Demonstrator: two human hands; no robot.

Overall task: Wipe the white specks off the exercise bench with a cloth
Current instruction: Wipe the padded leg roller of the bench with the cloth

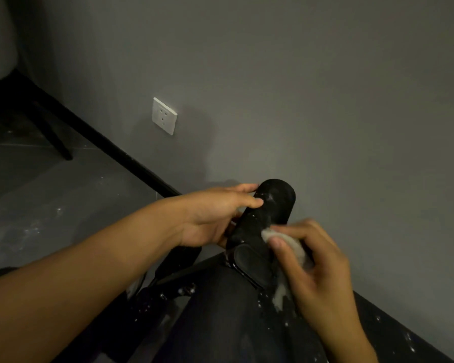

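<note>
Most of the view is a matte grey wall (299, 74), meeting a dark grey tiled floor (50, 192) along a black skirting strip (110, 148) that runs diagonally down to the right. The floor lies open on the left, dusted with pale marks, with a black furniture leg (55, 137) slanting across its far corner.

The black padded exercise bench (220, 310) fills the lower centre, its end close against the wall. From that end rises the bench's black cylindrical foam roller (270, 205), tilted, its rounded tip near the wall.

The left hand (215, 213) grips the roller from its left side – fingers wrapped behind, thumb across the front. The right hand (317, 260) pinches a small wadded whitish cloth (294, 247) and presses it to the roller's lower right side.

A white square wall socket (164, 116) sits above the skirting, well apart from the hands.

White specks (269, 197) dot the roller's upper face – others scatter over the bench frame and the skirting at lower right.
</note>
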